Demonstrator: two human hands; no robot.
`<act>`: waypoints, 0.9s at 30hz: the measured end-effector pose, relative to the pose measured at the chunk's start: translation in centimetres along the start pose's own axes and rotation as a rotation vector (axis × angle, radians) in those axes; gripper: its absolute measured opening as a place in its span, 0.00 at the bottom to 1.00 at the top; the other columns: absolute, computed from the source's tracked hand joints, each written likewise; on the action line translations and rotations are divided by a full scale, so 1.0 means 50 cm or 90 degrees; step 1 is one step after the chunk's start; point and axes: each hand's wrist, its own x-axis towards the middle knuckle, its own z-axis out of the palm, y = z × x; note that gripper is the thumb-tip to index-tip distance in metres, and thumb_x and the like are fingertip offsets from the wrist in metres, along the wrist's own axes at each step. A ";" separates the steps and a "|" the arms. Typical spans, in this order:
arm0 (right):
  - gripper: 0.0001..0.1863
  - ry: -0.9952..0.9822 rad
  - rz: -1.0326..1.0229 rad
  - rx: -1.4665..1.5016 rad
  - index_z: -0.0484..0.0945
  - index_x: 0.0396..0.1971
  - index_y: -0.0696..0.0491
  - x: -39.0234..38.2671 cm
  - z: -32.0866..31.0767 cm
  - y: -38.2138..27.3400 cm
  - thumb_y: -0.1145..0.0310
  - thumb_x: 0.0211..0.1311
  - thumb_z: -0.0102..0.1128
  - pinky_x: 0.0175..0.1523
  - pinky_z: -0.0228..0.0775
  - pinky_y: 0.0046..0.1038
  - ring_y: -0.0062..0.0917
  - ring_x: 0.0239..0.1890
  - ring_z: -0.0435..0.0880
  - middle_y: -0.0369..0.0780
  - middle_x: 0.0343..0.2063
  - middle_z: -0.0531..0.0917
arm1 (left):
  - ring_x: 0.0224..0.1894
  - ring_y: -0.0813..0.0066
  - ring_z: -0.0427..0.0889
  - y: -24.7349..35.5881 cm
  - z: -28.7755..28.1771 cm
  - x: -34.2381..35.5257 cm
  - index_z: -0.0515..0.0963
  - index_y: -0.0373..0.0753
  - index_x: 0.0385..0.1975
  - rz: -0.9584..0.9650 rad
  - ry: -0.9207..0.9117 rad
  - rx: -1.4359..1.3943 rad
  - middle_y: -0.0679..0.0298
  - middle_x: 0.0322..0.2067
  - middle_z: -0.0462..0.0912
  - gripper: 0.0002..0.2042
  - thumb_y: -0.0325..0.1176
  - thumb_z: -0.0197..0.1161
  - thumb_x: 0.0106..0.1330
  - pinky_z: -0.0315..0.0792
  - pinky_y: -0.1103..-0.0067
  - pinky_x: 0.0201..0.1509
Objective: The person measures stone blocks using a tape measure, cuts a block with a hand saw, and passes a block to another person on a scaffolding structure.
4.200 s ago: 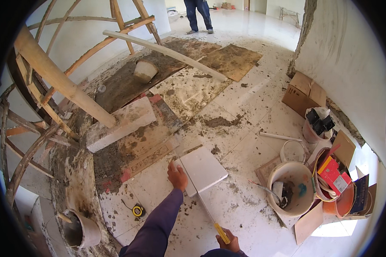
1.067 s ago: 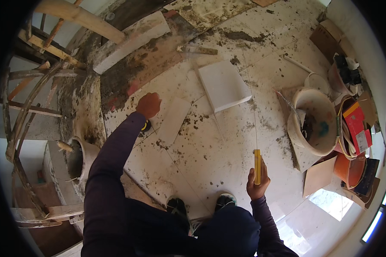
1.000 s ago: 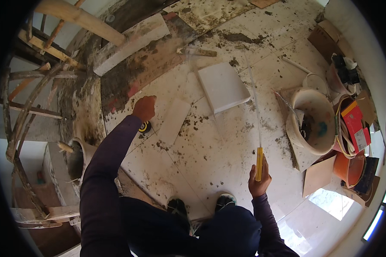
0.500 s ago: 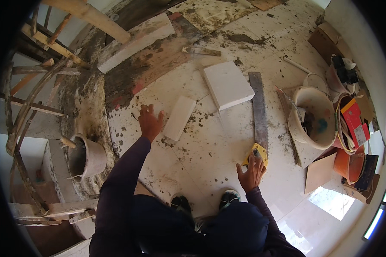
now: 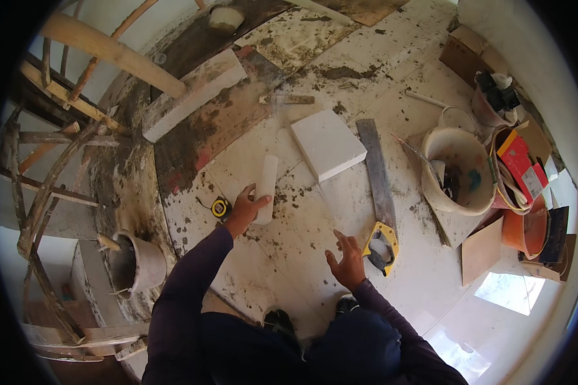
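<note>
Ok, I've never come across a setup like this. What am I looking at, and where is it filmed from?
There's no machine here: these are a person's own bare hands. A wide fisheye camera on the person's head looks down, so straight edges bend near the rim and left is the person's left. On the tiled floor lie a square white block, a yellow-handled saw and a tape measure. The left hand grasps a narrow white block. The right hand is open and empty, beside the saw.
</note>
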 end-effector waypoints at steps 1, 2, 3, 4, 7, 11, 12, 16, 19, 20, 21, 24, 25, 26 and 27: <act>0.35 -0.022 0.018 0.046 0.73 0.69 0.53 -0.004 0.007 -0.005 0.67 0.61 0.73 0.51 0.75 0.40 0.39 0.45 0.83 0.46 0.44 0.79 | 0.65 0.59 0.77 0.015 -0.009 -0.007 0.61 0.32 0.76 -0.007 -0.033 -0.160 0.50 0.62 0.78 0.40 0.43 0.72 0.70 0.75 0.63 0.65; 0.34 -0.004 -0.003 0.052 0.73 0.68 0.54 -0.007 0.012 -0.008 0.68 0.63 0.73 0.45 0.78 0.37 0.36 0.38 0.85 0.47 0.41 0.81 | 0.64 0.60 0.78 0.034 -0.014 -0.011 0.61 0.33 0.77 0.018 -0.045 -0.200 0.53 0.61 0.79 0.39 0.45 0.70 0.72 0.75 0.63 0.65; 0.33 -0.022 0.025 0.077 0.73 0.68 0.55 -0.011 0.016 -0.011 0.68 0.63 0.73 0.44 0.79 0.37 0.35 0.36 0.85 0.47 0.41 0.81 | 0.63 0.60 0.79 0.052 -0.016 -0.013 0.61 0.34 0.77 0.042 -0.058 -0.241 0.56 0.60 0.80 0.38 0.46 0.68 0.73 0.75 0.64 0.65; 0.33 -0.038 0.051 0.098 0.74 0.68 0.55 -0.012 0.017 -0.009 0.68 0.63 0.73 0.44 0.79 0.36 0.34 0.35 0.85 0.47 0.40 0.82 | 0.62 0.61 0.80 0.076 -0.013 -0.013 0.61 0.35 0.78 0.071 -0.073 -0.283 0.58 0.59 0.80 0.37 0.47 0.66 0.75 0.75 0.64 0.65; 0.30 -0.025 0.061 0.129 0.76 0.64 0.57 0.021 0.000 0.009 0.67 0.64 0.73 0.41 0.80 0.34 0.32 0.29 0.85 0.47 0.39 0.83 | 0.61 0.64 0.81 0.156 0.021 0.010 0.66 0.39 0.76 0.072 -0.122 -0.447 0.62 0.59 0.81 0.33 0.51 0.61 0.77 0.75 0.64 0.65; 0.28 0.035 -0.020 0.076 0.78 0.62 0.58 0.140 -0.035 0.005 0.66 0.63 0.74 0.40 0.80 0.34 0.32 0.29 0.86 0.48 0.39 0.84 | 0.64 0.62 0.80 0.276 -0.003 0.022 0.69 0.41 0.73 0.187 -0.197 -0.601 0.62 0.63 0.81 0.27 0.50 0.55 0.81 0.75 0.63 0.67; 0.28 0.057 -0.038 0.055 0.78 0.62 0.58 0.181 -0.045 0.004 0.66 0.63 0.74 0.40 0.80 0.34 0.32 0.29 0.86 0.48 0.39 0.84 | 0.64 0.62 0.80 0.305 -0.006 0.028 0.69 0.41 0.73 0.207 -0.198 -0.607 0.62 0.62 0.81 0.27 0.49 0.56 0.81 0.75 0.63 0.67; 0.26 0.088 -0.060 0.074 0.79 0.61 0.59 0.269 -0.081 -0.028 0.65 0.66 0.73 0.41 0.82 0.33 0.31 0.32 0.88 0.49 0.39 0.86 | 0.62 0.66 0.81 0.412 0.022 0.028 0.64 0.40 0.76 0.302 -0.131 -0.588 0.62 0.61 0.80 0.30 0.43 0.61 0.78 0.75 0.65 0.66; 0.26 0.053 -0.058 0.122 0.79 0.61 0.60 0.277 -0.068 -0.082 0.64 0.68 0.72 0.42 0.82 0.31 0.29 0.34 0.89 0.48 0.39 0.88 | 0.61 0.67 0.80 0.456 0.033 0.037 0.56 0.38 0.80 0.375 -0.050 -0.526 0.60 0.60 0.78 0.37 0.34 0.65 0.74 0.75 0.67 0.66; 0.25 0.036 -0.056 0.130 0.79 0.61 0.60 0.274 -0.061 -0.094 0.63 0.69 0.71 0.42 0.82 0.30 0.28 0.34 0.89 0.48 0.38 0.88 | 0.62 0.67 0.80 0.460 0.037 0.042 0.54 0.38 0.81 0.394 -0.031 -0.507 0.59 0.60 0.77 0.39 0.31 0.66 0.72 0.75 0.67 0.65; 0.26 0.004 -0.036 0.170 0.79 0.62 0.60 0.269 -0.052 -0.104 0.63 0.70 0.71 0.41 0.81 0.29 0.26 0.34 0.89 0.47 0.37 0.88 | 0.61 0.67 0.80 0.458 0.041 0.046 0.53 0.37 0.81 0.396 -0.025 -0.504 0.58 0.60 0.77 0.41 0.28 0.67 0.71 0.76 0.68 0.65; 0.29 -0.080 0.021 0.284 0.74 0.67 0.61 0.240 -0.044 -0.134 0.59 0.75 0.67 0.40 0.80 0.25 0.21 0.33 0.87 0.43 0.37 0.87 | 0.61 0.66 0.80 0.450 0.067 0.035 0.50 0.38 0.82 0.386 -0.021 -0.493 0.55 0.59 0.76 0.44 0.24 0.68 0.68 0.76 0.67 0.65; 0.30 -0.078 0.025 0.326 0.72 0.68 0.62 0.236 -0.038 -0.150 0.58 0.76 0.66 0.39 0.80 0.25 0.21 0.33 0.87 0.43 0.37 0.87 | 0.61 0.65 0.80 0.445 0.063 0.028 0.50 0.38 0.82 0.384 -0.021 -0.480 0.55 0.59 0.75 0.45 0.24 0.69 0.68 0.76 0.67 0.65; 0.31 -0.075 0.030 0.368 0.71 0.69 0.62 0.231 -0.034 -0.160 0.57 0.77 0.65 0.39 0.79 0.24 0.21 0.34 0.87 0.42 0.37 0.86 | 0.61 0.64 0.80 0.434 0.064 0.023 0.49 0.38 0.82 0.379 -0.022 -0.467 0.54 0.59 0.75 0.45 0.24 0.69 0.68 0.76 0.66 0.65; 0.32 -0.071 0.036 0.408 0.70 0.70 0.62 0.228 -0.036 -0.172 0.56 0.78 0.64 0.38 0.79 0.24 0.21 0.34 0.87 0.42 0.38 0.86 | 0.61 0.64 0.80 0.420 0.067 0.016 0.50 0.39 0.82 0.365 -0.018 -0.453 0.53 0.59 0.75 0.45 0.25 0.69 0.68 0.76 0.67 0.65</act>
